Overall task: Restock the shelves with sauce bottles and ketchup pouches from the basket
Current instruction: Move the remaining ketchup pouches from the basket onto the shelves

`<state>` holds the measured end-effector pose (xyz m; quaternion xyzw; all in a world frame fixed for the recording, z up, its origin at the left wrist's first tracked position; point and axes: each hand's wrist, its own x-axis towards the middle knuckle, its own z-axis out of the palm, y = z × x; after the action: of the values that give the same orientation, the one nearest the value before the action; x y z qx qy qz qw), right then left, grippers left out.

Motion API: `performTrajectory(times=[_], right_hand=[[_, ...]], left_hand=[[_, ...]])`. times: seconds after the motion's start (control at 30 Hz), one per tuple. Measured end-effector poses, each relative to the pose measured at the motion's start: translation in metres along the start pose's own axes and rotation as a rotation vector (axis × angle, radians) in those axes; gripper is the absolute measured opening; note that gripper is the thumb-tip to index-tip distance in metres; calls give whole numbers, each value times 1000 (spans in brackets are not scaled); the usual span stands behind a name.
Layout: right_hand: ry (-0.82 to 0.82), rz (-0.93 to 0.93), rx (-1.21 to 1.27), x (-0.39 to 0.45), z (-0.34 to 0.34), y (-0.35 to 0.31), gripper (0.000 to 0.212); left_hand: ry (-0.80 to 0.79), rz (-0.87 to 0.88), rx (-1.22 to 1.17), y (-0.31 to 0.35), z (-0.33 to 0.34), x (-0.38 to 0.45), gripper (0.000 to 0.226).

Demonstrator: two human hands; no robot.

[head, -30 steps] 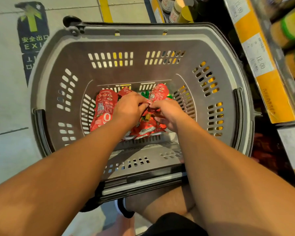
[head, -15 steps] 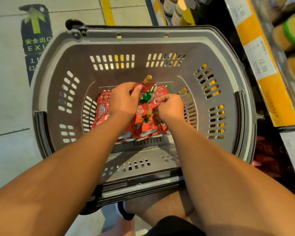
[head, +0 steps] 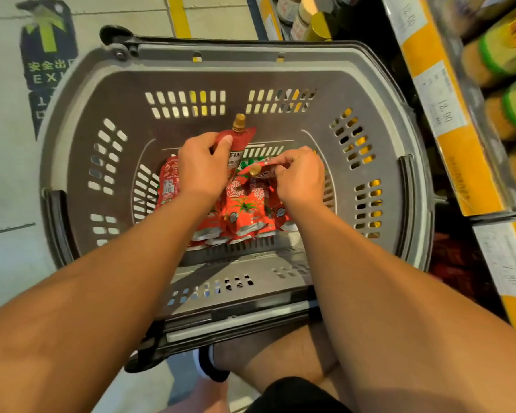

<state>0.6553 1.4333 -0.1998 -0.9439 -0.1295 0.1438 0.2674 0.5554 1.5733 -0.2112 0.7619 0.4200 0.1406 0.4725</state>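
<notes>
A grey plastic shopping basket stands on the floor below me, with several red ketchup pouches piled on its bottom. My left hand grips one red pouch near its gold spout cap and holds it raised above the pile. My right hand pinches the top of a second pouch beside its gold cap, just over the pile. Both forearms reach down into the basket.
Shelving runs along the right side with yellow price strips and jars with green bands. More jars stand at the top behind the basket. A floor exit sticker lies at left. My knee and shoe are below the basket.
My left hand lifted a pouch up out of the pile, its gold cap now standing clear. My right hand took hold of a second pouch's top.
</notes>
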Motion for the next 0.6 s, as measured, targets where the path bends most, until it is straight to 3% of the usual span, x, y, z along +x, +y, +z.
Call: performTrajectory(times=[0.17, 0.6], right_hand=[[16, 57, 70, 0, -21, -4, 16], [169, -51, 301, -50, -101, -43, 25]], left_hand=[[5, 33, -78, 3, -4, -4, 33], [132, 14, -257, 40, -55, -49, 43]])
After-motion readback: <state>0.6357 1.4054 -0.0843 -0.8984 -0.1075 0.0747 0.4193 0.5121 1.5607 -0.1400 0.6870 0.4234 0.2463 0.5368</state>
